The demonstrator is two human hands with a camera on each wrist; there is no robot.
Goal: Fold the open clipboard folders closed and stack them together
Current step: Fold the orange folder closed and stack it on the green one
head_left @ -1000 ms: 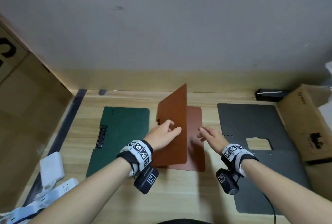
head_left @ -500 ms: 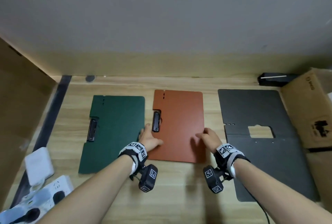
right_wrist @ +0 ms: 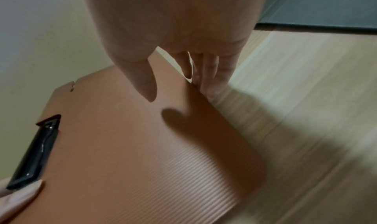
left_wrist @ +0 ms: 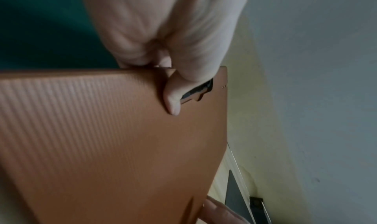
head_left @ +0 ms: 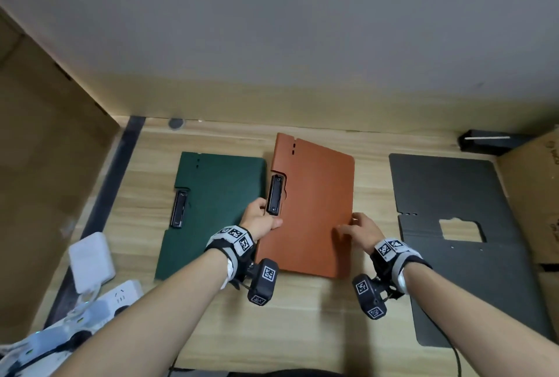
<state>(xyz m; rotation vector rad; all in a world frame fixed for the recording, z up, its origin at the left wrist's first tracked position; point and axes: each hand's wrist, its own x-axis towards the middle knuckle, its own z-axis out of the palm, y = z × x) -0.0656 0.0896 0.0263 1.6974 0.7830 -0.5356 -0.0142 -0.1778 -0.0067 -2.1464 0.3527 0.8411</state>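
The brown folder (head_left: pixel 311 210) is folded closed in the middle of the desk, its left edge raised off the wood. My left hand (head_left: pixel 266 219) pinches that edge just below the black clip (head_left: pixel 275 198), thumb (left_wrist: pixel 173 101) on the cover and fingers underneath. My right hand (head_left: pixel 351 223) is at the right edge; its straight fingers (right_wrist: pixel 210 82) touch the edge and the thumb hovers above the cover. The green folder (head_left: pixel 217 204) lies closed on the left. The dark grey folder (head_left: pixel 453 195) lies open flat on the right.
A cardboard box (head_left: pixel 538 195) stands at the right edge, with a small black box (head_left: pixel 490 141) behind it at the wall. A white adapter (head_left: pixel 90 258) and a power strip (head_left: pixel 115 301) lie front left. A cardboard panel (head_left: pixel 45 195) borders the left.
The brown cover, upright a second ago, came down flat onto its board. My left hand then took the clip-side edge and lifted it; my right hand moved to the right edge.
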